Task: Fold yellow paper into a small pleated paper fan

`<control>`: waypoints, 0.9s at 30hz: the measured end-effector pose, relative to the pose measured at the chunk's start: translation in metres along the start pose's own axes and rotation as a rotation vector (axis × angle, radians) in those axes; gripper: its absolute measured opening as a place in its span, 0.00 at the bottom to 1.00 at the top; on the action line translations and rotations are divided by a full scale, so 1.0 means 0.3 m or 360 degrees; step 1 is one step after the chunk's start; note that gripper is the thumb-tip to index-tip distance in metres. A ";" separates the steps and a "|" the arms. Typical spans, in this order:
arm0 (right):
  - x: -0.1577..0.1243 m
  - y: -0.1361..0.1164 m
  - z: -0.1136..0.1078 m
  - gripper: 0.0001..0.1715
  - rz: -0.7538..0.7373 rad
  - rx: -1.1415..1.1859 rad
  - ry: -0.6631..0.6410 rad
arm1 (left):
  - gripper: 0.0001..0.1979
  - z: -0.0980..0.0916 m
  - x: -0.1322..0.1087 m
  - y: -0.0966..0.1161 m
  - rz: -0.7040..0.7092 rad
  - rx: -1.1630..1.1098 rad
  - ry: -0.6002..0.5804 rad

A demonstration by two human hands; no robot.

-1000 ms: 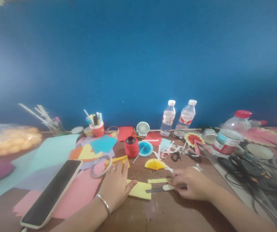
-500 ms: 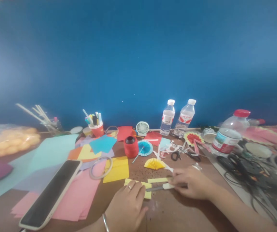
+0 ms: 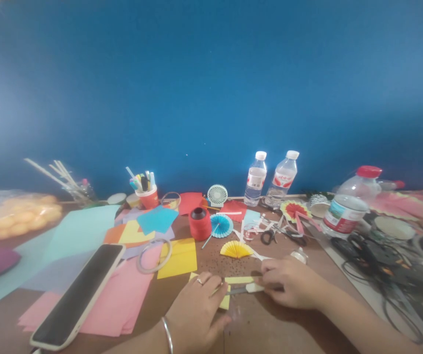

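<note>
My right hand (image 3: 292, 283) is closed around the handle of a knife (image 3: 251, 287), whose grey blade points left and lies low over the paper. Fingers lowered and thumb apart, my left hand (image 3: 202, 307) presses on a piece of yellow paper (image 3: 225, 303), covering most of it. A pale yellow strip (image 3: 240, 280) runs along the blade's far side, between the two hands. Just beyond lies a pleated yellow paper fan (image 3: 236, 250), with a pleated blue paper rosette (image 3: 222, 225) behind it.
A phone (image 3: 80, 295) rests on pink sheets (image 3: 119, 305) at left, near a tape roll (image 3: 154, 256). A red thread spool (image 3: 200, 224) stands mid-table. Scissors (image 3: 269, 237) lie among paper scraps. Bottles (image 3: 349, 206) and black cables (image 3: 384, 265) occupy the right.
My left hand has shifted slightly right, with its fingers nearer the blade and over more of the yellow paper. The knife has moved slightly right. The strip now lies closer along the blade.
</note>
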State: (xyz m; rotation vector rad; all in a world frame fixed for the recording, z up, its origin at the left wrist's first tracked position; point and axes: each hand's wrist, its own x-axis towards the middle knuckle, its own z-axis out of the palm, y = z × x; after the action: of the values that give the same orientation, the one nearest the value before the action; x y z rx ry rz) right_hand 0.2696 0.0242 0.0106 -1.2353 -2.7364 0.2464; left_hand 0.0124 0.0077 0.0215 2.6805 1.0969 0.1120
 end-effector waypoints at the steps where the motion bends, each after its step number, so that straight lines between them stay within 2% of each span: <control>1: 0.000 -0.001 0.003 0.11 -0.0008 -0.0005 0.0007 | 0.21 0.002 -0.002 0.001 0.0007 0.0002 -0.0010; 10: -0.001 0.000 0.011 0.11 -0.0031 0.0029 0.0033 | 0.22 -0.005 0.019 -0.016 -0.0028 0.0057 0.0051; 14: -0.001 -0.002 0.013 0.13 -0.0024 0.0004 0.0044 | 0.25 -0.007 0.028 -0.027 -0.0215 0.0245 0.0184; 16: -0.001 -0.002 0.014 0.12 -0.0014 -0.0012 0.0043 | 0.24 -0.002 0.019 -0.020 -0.0199 0.0283 0.0226; 20: 0.000 -0.003 0.009 0.13 -0.0025 -0.0011 0.0021 | 0.21 0.023 -0.007 0.005 0.0058 0.0201 0.0109; 27: 0.002 0.001 0.003 0.12 -0.0046 -0.0020 0.0023 | 0.23 0.042 -0.006 0.013 0.0018 0.0106 0.0030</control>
State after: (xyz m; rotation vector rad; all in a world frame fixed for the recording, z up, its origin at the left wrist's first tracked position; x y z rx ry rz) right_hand 0.2693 0.0247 0.0098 -1.1951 -2.7452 0.2171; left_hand 0.0156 0.0013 0.0102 2.7501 1.1101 0.1049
